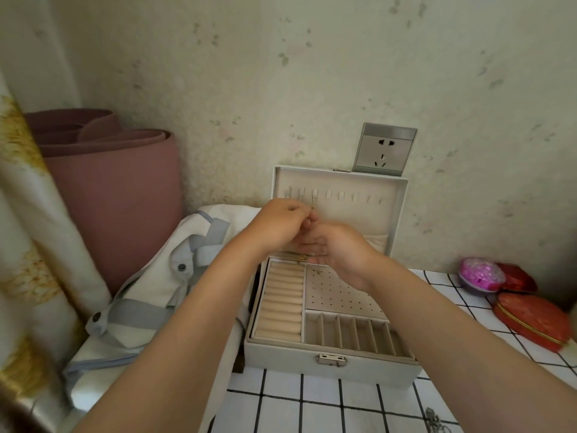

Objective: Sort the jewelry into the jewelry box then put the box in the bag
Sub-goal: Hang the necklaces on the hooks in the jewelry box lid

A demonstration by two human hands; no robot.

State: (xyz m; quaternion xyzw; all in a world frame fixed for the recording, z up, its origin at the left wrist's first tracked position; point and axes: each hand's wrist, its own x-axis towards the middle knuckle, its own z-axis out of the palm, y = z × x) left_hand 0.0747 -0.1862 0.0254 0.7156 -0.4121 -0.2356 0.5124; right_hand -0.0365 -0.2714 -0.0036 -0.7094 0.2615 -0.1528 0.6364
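The pale grey jewelry box (331, 367) stands open on the checked table, its lid (359, 210) upright against the wall with a row of hooks. My left hand (281, 226) is raised in front of the lid and pinches a thin necklace chain (312, 201) by the third hook from the left. My right hand (337, 248) is just below it, fingertips meeting the left hand's and curled at the same chain; a short piece dangles over the perforated earring panel (340, 292). The white and grey bag (150, 295) lies left of the box.
Two red pouches (530, 320) and a clear pot of pink beads (480, 275) sit at the table's right edge. A silvery chain (434, 417) lies at the front. A wall socket (385, 150) is behind the lid; a rolled pink mat (118, 189) and curtain stand left.
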